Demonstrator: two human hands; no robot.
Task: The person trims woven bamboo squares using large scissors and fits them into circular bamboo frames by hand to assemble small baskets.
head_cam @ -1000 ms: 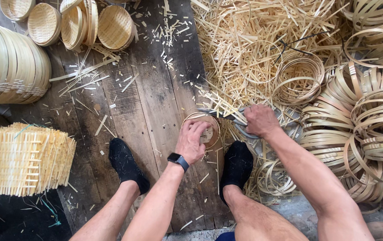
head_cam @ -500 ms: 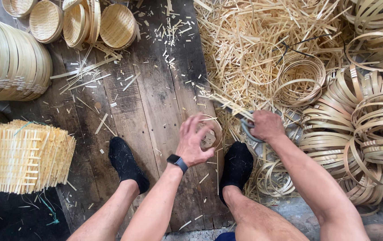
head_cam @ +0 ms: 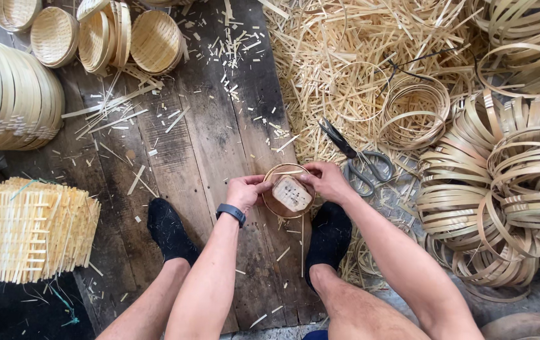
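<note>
My left hand (head_cam: 245, 191) and my right hand (head_cam: 325, 181) grip opposite sides of a small round bamboo ring (head_cam: 274, 171) on the dark wooden board (head_cam: 201, 145). A small pale wooden block (head_cam: 291, 193) sits inside the ring between my fingers. A dark smartwatch (head_cam: 230, 213) is on my left wrist. My feet in black socks (head_cam: 169, 230) rest on either side, just below the ring. Grey-handled scissors (head_cam: 355, 154) lie on the bamboo scraps just to the right of my right hand.
Woven bamboo baskets (head_cam: 153, 41) stand at the top left beside a long stack of round lids (head_cam: 9, 94). A bundle of woven bamboo mats (head_cam: 28, 230) lies at the left. Loose bamboo strips (head_cam: 339, 56) and piled bamboo hoops (head_cam: 509, 182) fill the right side.
My right hand has come back from the scissors at the right to the ring. Both hands now hold the ring, and the wooden block sits inside it.
</note>
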